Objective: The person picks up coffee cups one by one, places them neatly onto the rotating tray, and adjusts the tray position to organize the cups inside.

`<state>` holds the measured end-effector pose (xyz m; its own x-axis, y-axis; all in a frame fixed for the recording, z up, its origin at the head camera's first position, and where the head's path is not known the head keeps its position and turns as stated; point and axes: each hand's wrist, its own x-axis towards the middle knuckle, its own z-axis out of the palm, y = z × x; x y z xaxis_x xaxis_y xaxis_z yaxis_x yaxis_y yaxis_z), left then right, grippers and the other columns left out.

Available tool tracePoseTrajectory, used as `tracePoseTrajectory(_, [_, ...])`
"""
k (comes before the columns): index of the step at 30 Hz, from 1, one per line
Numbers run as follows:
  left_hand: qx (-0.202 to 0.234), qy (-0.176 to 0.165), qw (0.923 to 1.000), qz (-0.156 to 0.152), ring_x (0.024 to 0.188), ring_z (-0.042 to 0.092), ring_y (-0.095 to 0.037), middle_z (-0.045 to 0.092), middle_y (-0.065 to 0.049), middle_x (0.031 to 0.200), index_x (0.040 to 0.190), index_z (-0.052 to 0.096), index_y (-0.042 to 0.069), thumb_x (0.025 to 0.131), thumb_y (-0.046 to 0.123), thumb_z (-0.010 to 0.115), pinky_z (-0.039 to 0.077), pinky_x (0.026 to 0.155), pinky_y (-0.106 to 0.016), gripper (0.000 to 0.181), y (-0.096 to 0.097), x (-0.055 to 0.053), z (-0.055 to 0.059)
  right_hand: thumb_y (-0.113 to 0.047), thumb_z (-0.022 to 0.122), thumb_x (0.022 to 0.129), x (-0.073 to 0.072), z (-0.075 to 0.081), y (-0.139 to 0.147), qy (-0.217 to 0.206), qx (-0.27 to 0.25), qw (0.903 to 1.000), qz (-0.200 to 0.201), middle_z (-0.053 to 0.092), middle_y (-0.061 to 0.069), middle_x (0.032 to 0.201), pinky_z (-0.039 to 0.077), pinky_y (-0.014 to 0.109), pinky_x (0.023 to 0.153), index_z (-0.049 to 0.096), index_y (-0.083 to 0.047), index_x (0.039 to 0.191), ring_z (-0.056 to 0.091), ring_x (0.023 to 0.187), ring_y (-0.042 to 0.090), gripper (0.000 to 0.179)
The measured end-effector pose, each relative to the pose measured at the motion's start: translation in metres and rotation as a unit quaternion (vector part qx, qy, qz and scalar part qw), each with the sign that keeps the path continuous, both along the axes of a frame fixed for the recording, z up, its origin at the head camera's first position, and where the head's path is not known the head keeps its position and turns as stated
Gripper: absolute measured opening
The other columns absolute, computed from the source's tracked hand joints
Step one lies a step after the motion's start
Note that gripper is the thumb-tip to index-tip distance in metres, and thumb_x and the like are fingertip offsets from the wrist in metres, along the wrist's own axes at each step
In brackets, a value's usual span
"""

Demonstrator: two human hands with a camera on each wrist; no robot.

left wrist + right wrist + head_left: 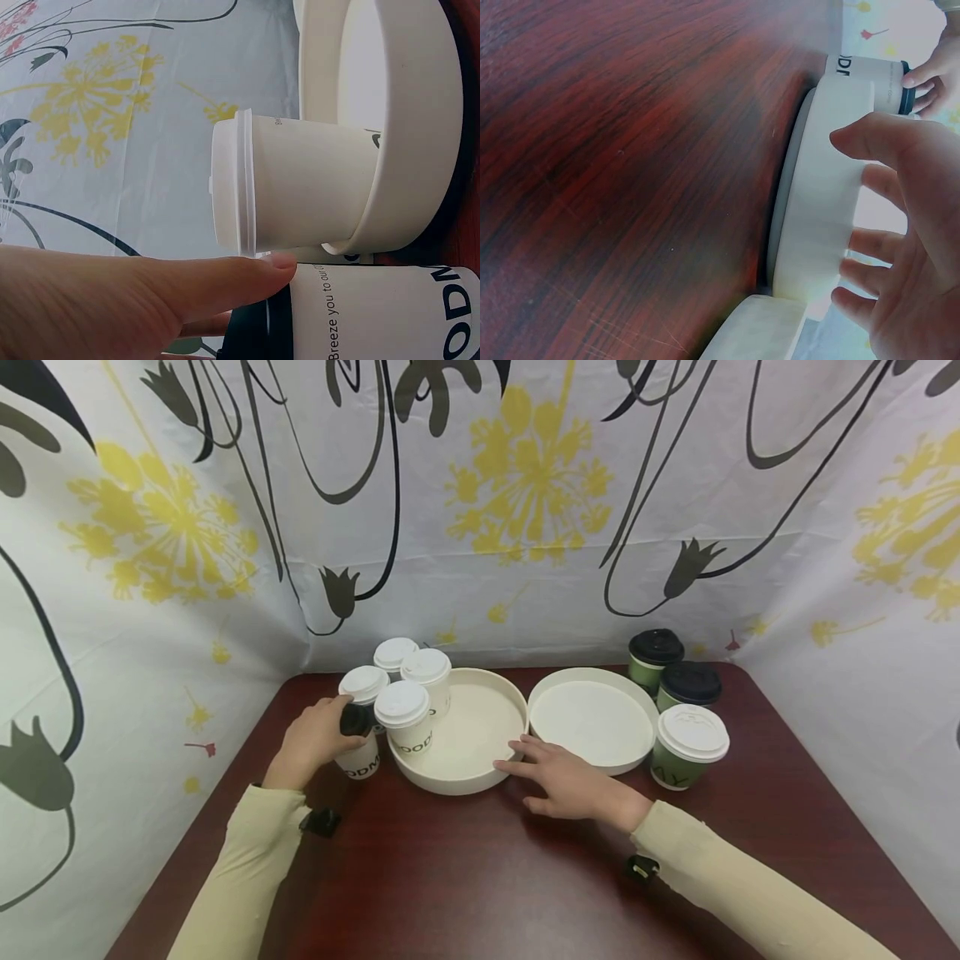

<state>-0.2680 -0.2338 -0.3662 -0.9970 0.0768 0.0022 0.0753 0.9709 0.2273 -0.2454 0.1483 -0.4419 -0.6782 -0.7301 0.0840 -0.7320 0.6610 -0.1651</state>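
From my remote seat I see flower-printed cloth (427,568) walling the dark red worktop (450,877). The pale, round left tray (487,718) and right tray (592,718) sit side by side on it. The right hand (562,781) is spread, fingertips at the left tray's rim; contact I cannot tell. The left hand (315,739) grips the black-lidded white cup (360,762) near its lid, just left of that tray. White-lidded cups (402,703) crowd there, at least one inside; three green cups (678,768) stand beside the right tray.
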Motion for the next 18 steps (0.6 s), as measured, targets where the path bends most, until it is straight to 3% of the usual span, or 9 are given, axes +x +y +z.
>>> tracePoseTrajectory(7, [-0.004, 0.008, 1.0000, 0.001, 0.116, 0.057, -0.049, 0.053, -0.033, 0.135, 0.146, 0.041, -0.002, 0.083, 0.030, 0.077, 0.052, 0.089, -0.060, 0.080, 0.000, 0.002, 0.000, -0.026, 0.070, 0.088, 0.000, -0.001, -0.001, 0.002, -0.003, 1.0000, 0.000, 0.044, 0.016, 0.153, 0.038, 0.052, 0.116, 0.047, -0.029, 0.147, 0.037, 0.146, 0.037, 0.063])
tracePoseTrajectory(18, [-0.027, 0.019, 0.9994, -0.008, 0.115, 0.058, -0.050, 0.053, -0.031, 0.136, 0.145, 0.045, 0.002, 0.083, 0.033, 0.078, 0.051, 0.088, -0.061, 0.077, 0.008, 0.014, 0.012, -0.026, 0.070, 0.088, 0.001, 0.000, -0.001, 0.006, -0.002, 1.0000, 0.000, 0.045, 0.016, 0.153, 0.039, 0.052, 0.115, 0.047, -0.029, 0.147, 0.037, 0.146, 0.037, 0.063])
